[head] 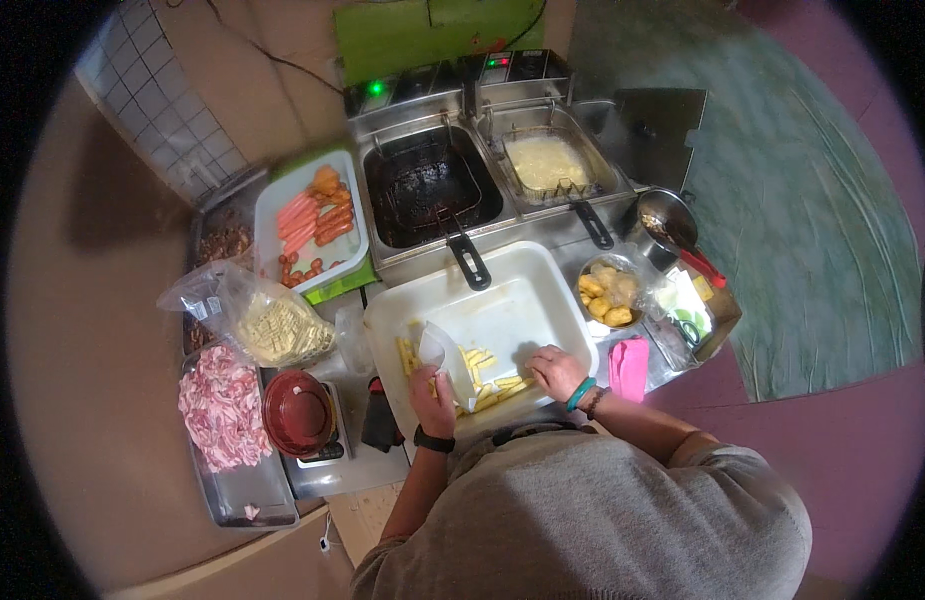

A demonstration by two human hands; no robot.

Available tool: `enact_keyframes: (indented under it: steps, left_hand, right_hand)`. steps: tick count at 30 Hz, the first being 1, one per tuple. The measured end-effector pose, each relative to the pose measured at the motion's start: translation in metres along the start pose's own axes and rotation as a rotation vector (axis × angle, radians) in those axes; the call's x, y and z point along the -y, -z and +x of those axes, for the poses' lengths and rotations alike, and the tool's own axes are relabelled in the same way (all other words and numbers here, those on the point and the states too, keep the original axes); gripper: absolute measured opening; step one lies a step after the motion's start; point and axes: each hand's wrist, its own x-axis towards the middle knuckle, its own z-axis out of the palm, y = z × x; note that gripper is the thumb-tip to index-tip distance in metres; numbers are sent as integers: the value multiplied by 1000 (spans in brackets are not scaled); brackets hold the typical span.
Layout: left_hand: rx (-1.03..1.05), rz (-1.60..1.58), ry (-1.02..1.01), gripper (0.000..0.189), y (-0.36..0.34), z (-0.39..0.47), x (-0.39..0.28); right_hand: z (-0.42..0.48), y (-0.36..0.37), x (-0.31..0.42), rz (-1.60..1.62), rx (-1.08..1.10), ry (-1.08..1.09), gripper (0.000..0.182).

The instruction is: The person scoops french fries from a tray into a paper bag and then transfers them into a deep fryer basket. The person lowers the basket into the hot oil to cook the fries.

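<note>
My left hand, with a black band at the wrist, grips a white paper pouch over the near left part of a white plastic tray. The pouch leans with its mouth upward; its contents are hidden. Pale yellow fries lie along the tray's near side, on both sides of the pouch. Inside the tray's right part is my right hand, fingers bent and pointing left, close to the fries at the near edge. Whether a fry sits between those fingertips is too small to tell.
Beyond the tray stands a two-basin fryer; its black basket handle overhangs the tray. Left are a sausage tray, bagged noodles, raw meat and a dark red bowl. Right are a bowl of yellow balls, a pot and pink cloth.
</note>
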Motion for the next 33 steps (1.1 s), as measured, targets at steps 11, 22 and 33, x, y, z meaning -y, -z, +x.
enact_keyframes:
  steps: [11,22,33]
  left_hand:
    - [-81,-93,93,13,0,-9,0]
    - [-58,-9,76,15,4,0,-18]
    - [-42,26,-20,27,0,1,-21]
  right_hand:
    - [0,2,-2,62,7,11,12]
    - [-1,2,-5,79,13,-12,12]
    - [0,3,-3,94,-3,-17,11]
